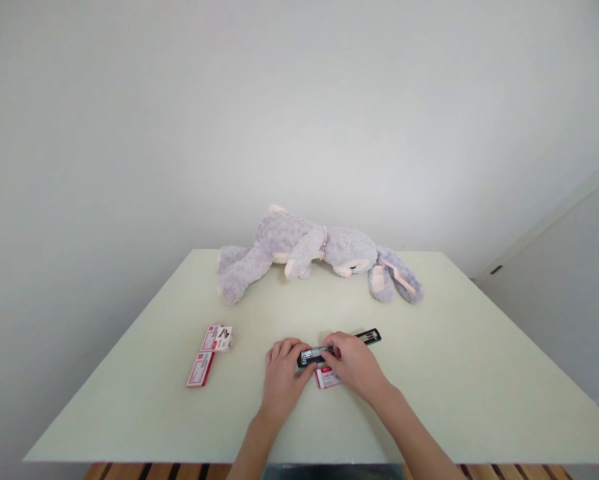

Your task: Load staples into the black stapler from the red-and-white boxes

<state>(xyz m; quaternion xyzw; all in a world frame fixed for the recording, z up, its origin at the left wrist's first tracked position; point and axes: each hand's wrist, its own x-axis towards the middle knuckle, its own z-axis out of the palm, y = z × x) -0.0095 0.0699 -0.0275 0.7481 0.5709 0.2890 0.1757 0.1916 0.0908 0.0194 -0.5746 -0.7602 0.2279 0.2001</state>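
A long, narrow black object [307,358] with bright metal along its inside lies slantwise in front of me. It looks like a stapler opened out flat, though its detail is small. My left hand [284,373] grips its left end, thumb below and fingers above. Over its middle, my right hand [352,360] has thumb and fingertips pinched together; what lies between them is hidden. Past that hand the object's far right end sticks out. Just below it, a small red and white box [328,378] lies partly covered by my right hand.
Two flat red and white boxes [199,370] lie to the left, with a small white box [224,339] showing a dark picture touching the upper one. A grey-purple plush rabbit [289,243] lies on its side along the back of the pale table [129,413], near the wall.
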